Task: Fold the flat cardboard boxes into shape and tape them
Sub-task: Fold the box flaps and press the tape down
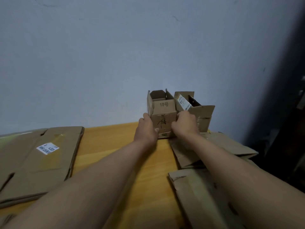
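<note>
A small cardboard box stands upright at the far edge of the table, close against the wall, its top flaps raised and open; "10" is printed on the near flap and dark handwriting runs down its front face. The left hand grips the box's left side, fingers reaching along the side panel and thumb on the front face. The right hand holds the right side, fingers curled round the front right corner. Just beside it on the right stands a second folded box, also open-topped, with a white label on one raised flap; whether the two boxes touch cannot be told. A large flattened box with a white printed sticker lies along the table's left edge. More flat cardboard lies stacked along the right edge, partly under the right forearm, and another flat sheet rests at the near right corner
</note>
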